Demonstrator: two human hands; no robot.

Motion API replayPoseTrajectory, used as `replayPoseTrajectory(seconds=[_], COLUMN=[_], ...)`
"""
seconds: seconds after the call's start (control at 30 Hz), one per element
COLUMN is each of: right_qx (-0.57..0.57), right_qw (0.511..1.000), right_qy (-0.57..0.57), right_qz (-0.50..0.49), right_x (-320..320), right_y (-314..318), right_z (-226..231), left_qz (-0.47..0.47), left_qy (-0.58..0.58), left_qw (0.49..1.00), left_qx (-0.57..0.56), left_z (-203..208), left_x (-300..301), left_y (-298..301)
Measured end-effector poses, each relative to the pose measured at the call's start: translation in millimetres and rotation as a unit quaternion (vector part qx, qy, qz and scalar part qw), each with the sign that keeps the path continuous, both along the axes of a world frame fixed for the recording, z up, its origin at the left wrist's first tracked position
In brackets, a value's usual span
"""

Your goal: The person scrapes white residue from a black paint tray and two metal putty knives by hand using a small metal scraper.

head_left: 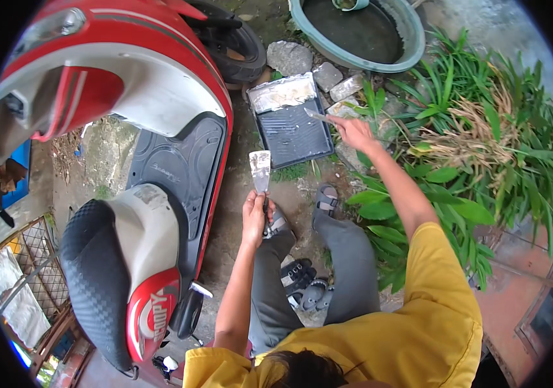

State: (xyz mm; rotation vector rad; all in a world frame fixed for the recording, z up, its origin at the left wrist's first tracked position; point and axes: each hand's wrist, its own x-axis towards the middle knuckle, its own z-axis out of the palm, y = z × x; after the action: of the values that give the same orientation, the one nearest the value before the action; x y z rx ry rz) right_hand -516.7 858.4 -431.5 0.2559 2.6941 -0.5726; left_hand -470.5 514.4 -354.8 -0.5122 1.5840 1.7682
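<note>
My left hand is closed round the dark handle of a putty knife, its flat blade pointing away from me and smeared with white. My right hand grips a second scraper, whose narrow blade is seen almost edge-on and points left. That blade hangs over the right side of a black paint tray on the ground. White paste covers the tray's far end, while its ribbed near part is mostly bare. Whether the second blade touches the tray I cannot tell.
A red and white scooter stands close on my left. Beyond the tray lie several stones and a round green basin with dark water. Leafy plants crowd the right side. Sandals lie between my legs.
</note>
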Motion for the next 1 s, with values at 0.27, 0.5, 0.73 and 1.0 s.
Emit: replayPoseTrajectory(seconds=[0.27, 0.5, 0.73, 1.0], right_qx=[0.111, 0.213, 0.23, 0.152], right_qw=[0.979, 0.931, 0.914, 0.958], right_qy=[0.055, 0.04, 0.014, 0.004], right_qz=[0.162, 0.293, 0.335, 0.245], right_x=[-144.1, -179.4, -183.4, -156.6], right_y=[12.2, 7.7, -3.3, 5.5], right_z=[-152.4, -177.1, -170.8, -190.7], left_qz=[0.097, 0.105, 0.137, 0.108], left_qy=[-0.058, -0.059, -0.068, -0.024], left_qw=[0.993, 0.975, 0.967, 0.98], left_qx=[0.037, 0.184, 0.203, 0.166], left_z=[-148.7, -183.9, -189.7, -189.4], left_x=[-57.9, -105.0, -114.9, -111.4], left_y=[29.3, 71.9, 63.1, 55.2])
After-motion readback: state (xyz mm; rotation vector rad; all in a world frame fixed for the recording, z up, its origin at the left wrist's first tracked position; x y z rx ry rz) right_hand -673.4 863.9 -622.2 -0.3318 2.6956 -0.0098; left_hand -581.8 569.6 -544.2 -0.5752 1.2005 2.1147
